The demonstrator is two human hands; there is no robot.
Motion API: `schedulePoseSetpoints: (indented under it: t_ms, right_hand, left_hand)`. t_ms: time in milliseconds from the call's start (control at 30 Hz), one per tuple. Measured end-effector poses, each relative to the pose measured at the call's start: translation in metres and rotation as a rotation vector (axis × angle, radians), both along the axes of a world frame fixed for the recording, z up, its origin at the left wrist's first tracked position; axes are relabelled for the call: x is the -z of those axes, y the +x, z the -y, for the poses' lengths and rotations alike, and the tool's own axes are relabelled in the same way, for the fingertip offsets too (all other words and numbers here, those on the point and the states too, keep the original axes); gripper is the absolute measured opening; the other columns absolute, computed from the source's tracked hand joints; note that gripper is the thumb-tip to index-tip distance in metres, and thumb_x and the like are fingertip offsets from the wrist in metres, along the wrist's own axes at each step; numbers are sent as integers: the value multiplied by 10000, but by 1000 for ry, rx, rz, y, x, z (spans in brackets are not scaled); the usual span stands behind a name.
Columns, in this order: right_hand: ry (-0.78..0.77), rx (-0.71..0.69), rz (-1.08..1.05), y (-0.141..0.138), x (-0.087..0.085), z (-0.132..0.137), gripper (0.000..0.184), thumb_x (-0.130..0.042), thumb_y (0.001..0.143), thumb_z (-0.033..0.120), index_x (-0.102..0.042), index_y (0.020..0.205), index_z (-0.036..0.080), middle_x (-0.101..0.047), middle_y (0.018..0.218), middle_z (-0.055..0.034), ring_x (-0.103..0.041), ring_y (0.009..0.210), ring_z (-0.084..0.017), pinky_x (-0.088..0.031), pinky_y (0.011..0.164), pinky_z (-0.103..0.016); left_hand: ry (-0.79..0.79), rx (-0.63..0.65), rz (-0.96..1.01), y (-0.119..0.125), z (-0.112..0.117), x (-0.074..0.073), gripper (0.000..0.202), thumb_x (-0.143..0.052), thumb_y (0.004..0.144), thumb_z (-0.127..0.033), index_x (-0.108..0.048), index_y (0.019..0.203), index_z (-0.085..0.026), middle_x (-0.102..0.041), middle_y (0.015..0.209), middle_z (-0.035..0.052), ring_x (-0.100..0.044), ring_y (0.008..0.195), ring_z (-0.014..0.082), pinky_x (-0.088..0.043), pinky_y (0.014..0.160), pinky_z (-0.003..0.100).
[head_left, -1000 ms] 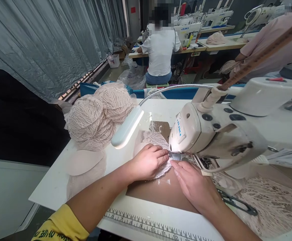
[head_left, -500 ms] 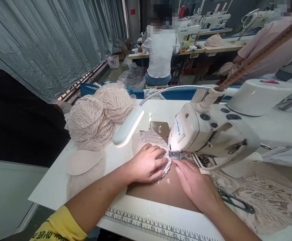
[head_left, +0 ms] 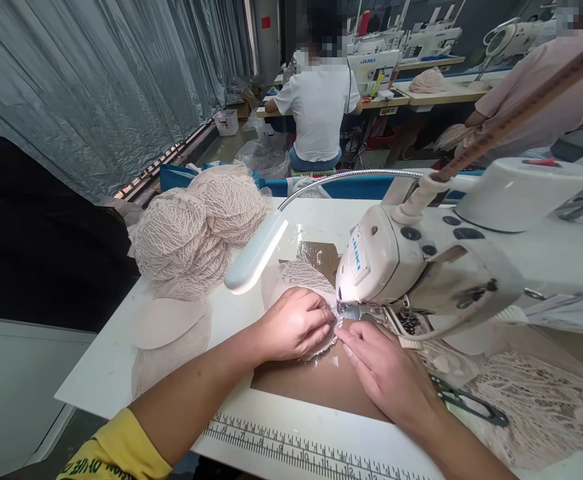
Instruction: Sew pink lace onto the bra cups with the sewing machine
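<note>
A pale pink lace cup piece (head_left: pixel 307 275) lies under the needle area of the white sewing machine (head_left: pixel 371 260). My left hand (head_left: pixel 296 325) rests on it with the fingers curled, pinching the lace close to its right edge. From the other side, my right hand (head_left: pixel 379 357) holds the same edge between its fingertips, just in front of the presser foot. The foot and needle are partly hidden by the machine head and my fingers. Beneath the work is a brown board (head_left: pixel 316 387), taped to the white table (head_left: pixel 251 417).
A lamp (head_left: pixel 256 253) on a bendable neck hangs left of the machine. Stacked lace cups (head_left: pixel 196 220) and a smooth cup (head_left: pixel 169 323) lie left. More lace (head_left: pixel 536 400) and black thread snips (head_left: pixel 469 400) are at right. A co-worker (head_left: pixel 319 110) sits ahead; another person (head_left: pixel 536 100) is far right.
My left fingers have curled in from a flatter pose on the lace. My right fingertips have shifted slightly left and toward me along its edge.
</note>
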State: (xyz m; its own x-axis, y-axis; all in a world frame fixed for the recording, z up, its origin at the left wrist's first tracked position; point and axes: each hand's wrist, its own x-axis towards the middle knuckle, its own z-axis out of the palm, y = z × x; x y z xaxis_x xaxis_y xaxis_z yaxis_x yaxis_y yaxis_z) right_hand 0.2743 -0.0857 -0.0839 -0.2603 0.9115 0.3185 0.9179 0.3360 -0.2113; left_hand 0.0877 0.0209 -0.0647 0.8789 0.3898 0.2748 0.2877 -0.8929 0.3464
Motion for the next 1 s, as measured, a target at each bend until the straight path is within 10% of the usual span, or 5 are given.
schedulePoseSetpoints:
  t_ms: [333,1000]
  right_hand:
    - [-65,-44,-62,-10,-10,0,251,-401,896,161,-629,820,232,-563,752,-20,-509,631,-142,-364,577,-262]
    - [64,39,53,-6,2,0,293,-418,901,161,-669,1053,166,-631,887,-75,-521,771,-194,-395,643,-296]
  left_hand:
    - [-6,9,-58,3,2,3,302,-431,939,-331,-635,1088,-165,-606,963,103,-536,909,206,-430,833,354]
    - [69,2,-67,12,6,10,392,-395,939,-367,-617,1158,-129,-603,1021,118,-503,934,236,-407,878,405]
